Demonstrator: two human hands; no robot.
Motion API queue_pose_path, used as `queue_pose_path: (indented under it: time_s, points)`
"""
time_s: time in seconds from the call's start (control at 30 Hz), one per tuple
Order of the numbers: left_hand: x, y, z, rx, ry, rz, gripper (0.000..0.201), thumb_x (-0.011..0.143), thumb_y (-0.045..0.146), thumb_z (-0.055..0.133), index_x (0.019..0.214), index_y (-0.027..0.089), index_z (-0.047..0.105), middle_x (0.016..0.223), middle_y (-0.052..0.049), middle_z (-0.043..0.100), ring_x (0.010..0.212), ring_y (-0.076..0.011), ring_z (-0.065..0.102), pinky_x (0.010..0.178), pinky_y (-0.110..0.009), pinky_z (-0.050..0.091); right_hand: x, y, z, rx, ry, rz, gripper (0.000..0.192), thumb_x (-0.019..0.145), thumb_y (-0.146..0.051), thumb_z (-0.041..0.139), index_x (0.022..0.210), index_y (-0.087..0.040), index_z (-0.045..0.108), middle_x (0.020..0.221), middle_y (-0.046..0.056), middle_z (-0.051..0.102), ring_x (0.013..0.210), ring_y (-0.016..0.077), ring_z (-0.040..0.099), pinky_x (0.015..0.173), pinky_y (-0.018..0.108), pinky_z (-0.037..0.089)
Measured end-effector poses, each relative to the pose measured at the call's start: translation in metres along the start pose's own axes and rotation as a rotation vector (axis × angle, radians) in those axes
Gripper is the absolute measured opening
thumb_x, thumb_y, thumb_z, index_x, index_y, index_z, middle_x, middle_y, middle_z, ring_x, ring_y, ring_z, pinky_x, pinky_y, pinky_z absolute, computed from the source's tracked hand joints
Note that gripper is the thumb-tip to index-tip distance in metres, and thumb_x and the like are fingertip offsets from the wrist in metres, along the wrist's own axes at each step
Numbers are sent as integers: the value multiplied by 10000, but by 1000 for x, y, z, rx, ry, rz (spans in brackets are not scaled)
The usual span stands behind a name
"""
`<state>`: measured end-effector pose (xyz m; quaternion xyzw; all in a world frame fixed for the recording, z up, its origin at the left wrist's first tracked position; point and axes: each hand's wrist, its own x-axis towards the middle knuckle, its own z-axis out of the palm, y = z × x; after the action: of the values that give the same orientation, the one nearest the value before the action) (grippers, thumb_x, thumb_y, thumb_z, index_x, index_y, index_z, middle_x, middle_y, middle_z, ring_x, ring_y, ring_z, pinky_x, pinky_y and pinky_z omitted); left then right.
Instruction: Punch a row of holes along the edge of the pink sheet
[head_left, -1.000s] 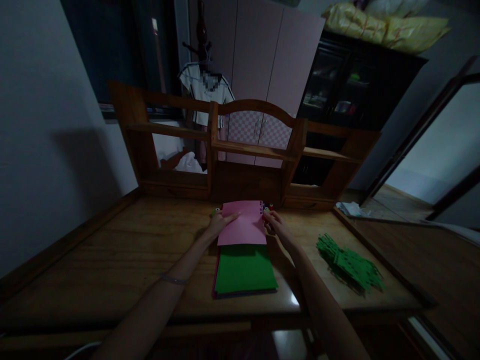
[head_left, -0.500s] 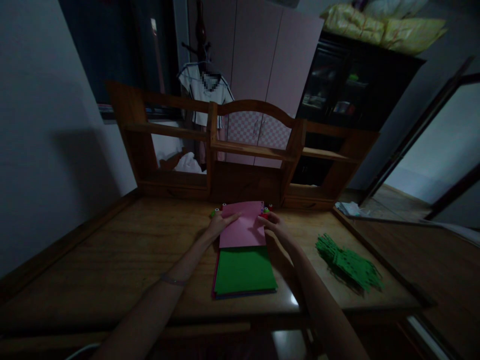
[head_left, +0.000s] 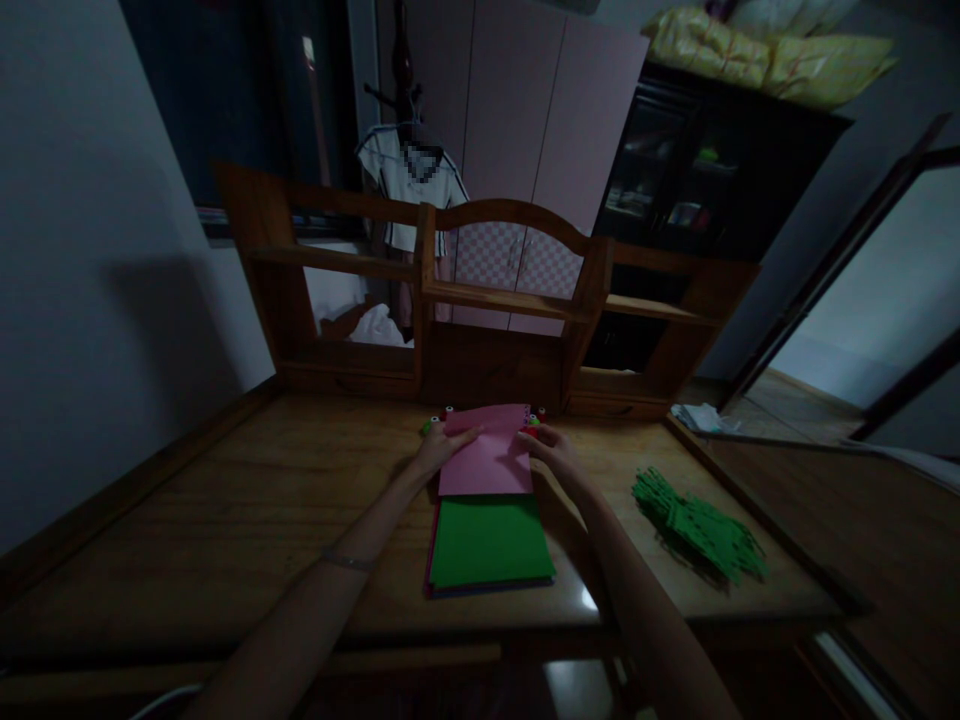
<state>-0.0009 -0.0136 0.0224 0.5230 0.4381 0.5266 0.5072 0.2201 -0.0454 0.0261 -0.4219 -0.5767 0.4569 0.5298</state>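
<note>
A pink sheet of paper covers the far part of a stack of coloured sheets, with a green sheet on top of the near part. My left hand grips the pink sheet's left edge, thumb lying across its face. At the right edge, my right hand closes its thumb and fingers on the paper, beside a small red item that is partly hidden. Small dark marks show at the sheet's far right corner. A little green object with a white round top peeks out behind my left hand.
A heap of cut green paper lies on the right of the wooden desk. A wooden shelf unit stands along the desk's back edge. The wall rises on the left.
The far edge of the pink sheet has tilted slightly, and more small marks show at its far right corner. Both hands stay almost in place.
</note>
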Motion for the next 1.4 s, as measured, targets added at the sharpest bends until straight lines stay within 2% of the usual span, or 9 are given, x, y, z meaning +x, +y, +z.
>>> queue_pose_path:
  time_s: [0.33,0.47,0.57,0.7,0.8,0.97,1.17,1.33,1.4]
  points:
    - [4,-6,-2,52,-52,86,325,536,395,784,746,156,717,792,-66,706,811,-252,638,671,-297,495,1,8,-2,-12,-24,-18,264,709,-409,694,851,-188,674,837,41,682,764,170,627,735,284,473]
    - [10,-17,-3,76,-63,100,400,552,443,770,806,138,717,801,-71,710,797,-249,644,676,-303,503,1,5,-2,-58,-59,-13,277,704,-410,693,850,-175,674,828,46,684,779,179,628,777,297,464]
    - [17,-28,-5,115,-100,165,449,605,476,734,881,123,708,867,-85,711,821,-240,646,710,-308,508,0,4,-2,-76,-64,-10,290,694,-406,697,864,-172,677,842,50,684,772,184,627,764,297,464]
    - [25,-41,-7,156,-155,222,462,660,485,695,944,121,691,933,-96,704,844,-231,649,735,-316,515,1,4,-2,-101,-79,8,306,687,-428,691,854,-171,684,822,50,686,765,195,628,760,307,465]
    - [28,-45,-8,176,-143,249,456,668,475,692,956,121,684,941,-95,703,847,-228,651,737,-313,517,1,2,-2,-98,-74,11,316,683,-440,690,851,-172,687,814,49,686,760,196,626,764,312,462]
    - [26,-43,-7,176,-124,245,437,665,468,698,927,118,684,930,-100,704,838,-227,652,726,-306,519,-1,1,1,-73,-59,7,310,683,-437,697,832,-165,686,800,55,678,735,186,618,731,303,464]
    - [21,-36,-5,159,-114,199,406,656,462,708,866,116,683,867,-94,707,751,-211,652,651,-286,515,-3,6,5,-65,75,1,317,689,-455,703,809,-162,681,751,51,660,691,173,600,628,266,449]
    - [17,-32,-3,153,-113,183,393,632,465,727,824,125,681,825,-78,706,709,-195,648,611,-260,509,-1,13,4,-43,98,-7,332,677,-465,713,813,-164,683,749,46,661,690,173,602,649,275,455]
    - [16,-31,-3,170,-92,128,407,619,470,736,825,123,685,819,-84,707,701,-201,650,592,-260,510,0,15,2,-40,96,-12,342,675,-469,713,824,-162,683,763,48,665,700,178,605,650,276,456]
